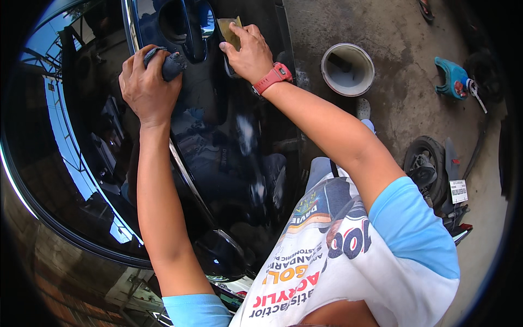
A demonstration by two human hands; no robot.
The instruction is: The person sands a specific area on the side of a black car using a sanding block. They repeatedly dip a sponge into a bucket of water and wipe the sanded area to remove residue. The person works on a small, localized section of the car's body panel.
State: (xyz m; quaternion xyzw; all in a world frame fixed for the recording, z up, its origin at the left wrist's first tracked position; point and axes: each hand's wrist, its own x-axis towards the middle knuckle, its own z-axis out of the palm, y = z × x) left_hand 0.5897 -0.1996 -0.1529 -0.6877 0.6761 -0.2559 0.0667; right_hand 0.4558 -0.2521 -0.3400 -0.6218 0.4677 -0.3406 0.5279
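Across the top of the view runs the side of a glossy dark car door (212, 147), with its door handle (192, 32) between my hands. My left hand (150, 87) is closed around a wadded dark blue-grey cloth (173, 66) by the bright trim under the window. Right of the handle, my right hand (251, 54), wearing a red watch (273, 78), presses an olive-yellow piece of sandpaper (230, 34) to the panel. Fingers and thumb pinch its edge. Whitish, dull patches (245, 133) mark the paint nearer to me.
A white bucket (325, 68) with cloudy liquid and a dark object inside stands on the concrete floor to the right. Farther right are a teal plastic jug (450, 79) and a motorcycle wheel (424, 163). The car's side mirror (218, 253) juts out near my body.
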